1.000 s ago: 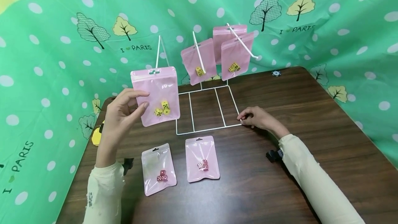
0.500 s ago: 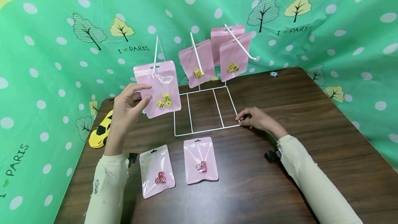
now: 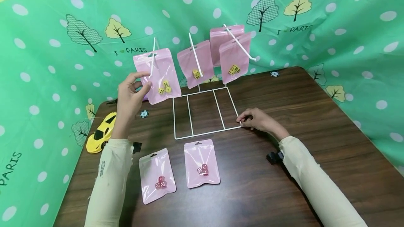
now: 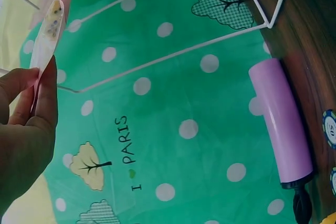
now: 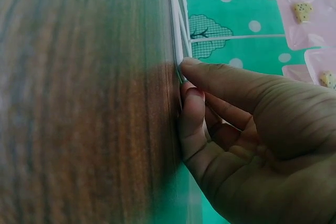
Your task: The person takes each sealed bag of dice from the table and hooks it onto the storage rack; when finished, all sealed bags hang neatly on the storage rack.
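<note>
My left hand (image 3: 130, 90) pinches the left edge of a pink zip bag (image 3: 159, 69) holding yellow dice. The left prong (image 3: 153, 59) of a white wire rack (image 3: 206, 133) appears to pass through this bag's hang slot and shows in front of it. In the left wrist view the held bag (image 4: 50, 35) is seen edge-on between thumb and fingers. My right hand (image 3: 262, 120) pinches the rack base's front right corner. Another pink bag (image 3: 195, 59) with yellow dice hangs on the middle prong. On the right prong hang two more, the front bag (image 3: 235, 53) showing yellow dice.
Two pink bags with red dice lie on the dark wooden table, a left bag (image 3: 157, 171) and a right bag (image 3: 202, 160). A yellow toy car (image 3: 102, 132), poker chips (image 3: 144, 114) and a purple cylinder (image 4: 281, 121) lie at left. A green curtain (image 3: 94, 73) hangs behind.
My left hand has carried the yellow-dice bag up and back, so the left prong now shows through its slot. My right hand keeps pinching the rack corner. The view has shifted slightly.
</note>
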`<state>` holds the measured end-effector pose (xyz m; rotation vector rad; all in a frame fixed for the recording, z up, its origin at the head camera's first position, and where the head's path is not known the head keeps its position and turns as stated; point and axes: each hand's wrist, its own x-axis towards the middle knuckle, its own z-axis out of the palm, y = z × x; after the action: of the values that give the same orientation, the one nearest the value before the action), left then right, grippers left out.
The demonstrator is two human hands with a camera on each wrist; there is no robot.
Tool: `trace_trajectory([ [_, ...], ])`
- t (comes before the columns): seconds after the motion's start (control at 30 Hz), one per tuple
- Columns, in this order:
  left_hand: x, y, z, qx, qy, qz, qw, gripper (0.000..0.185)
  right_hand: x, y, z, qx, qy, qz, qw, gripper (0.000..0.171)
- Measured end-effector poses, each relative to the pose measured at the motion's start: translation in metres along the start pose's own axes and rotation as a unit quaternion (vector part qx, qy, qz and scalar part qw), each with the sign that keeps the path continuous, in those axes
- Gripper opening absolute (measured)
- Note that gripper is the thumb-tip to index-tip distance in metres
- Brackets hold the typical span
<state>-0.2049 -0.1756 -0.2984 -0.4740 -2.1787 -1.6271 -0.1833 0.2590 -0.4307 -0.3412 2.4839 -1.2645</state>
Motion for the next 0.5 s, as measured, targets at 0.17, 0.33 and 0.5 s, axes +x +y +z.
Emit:
trace_trajectory([
  [0.17,0.012,-0.006,0.001,0.006,0.015,-0.002,0.9999,0.029,0.000,0.000,0.001,0.001,0.001,-0.005,1.000,0.017],
  [0.33,0.021,-0.009,0.003,0.004,0.030,-0.006,0.9995,0.030,0.000,-0.001,0.002,0.004,0.004,0.000,1.000,0.017],
  [0.5,0.024,-0.009,0.004,0.020,0.030,-0.020,0.9992,0.031,-0.001,0.000,0.001,0.003,0.004,0.000,1.000,0.018],
])
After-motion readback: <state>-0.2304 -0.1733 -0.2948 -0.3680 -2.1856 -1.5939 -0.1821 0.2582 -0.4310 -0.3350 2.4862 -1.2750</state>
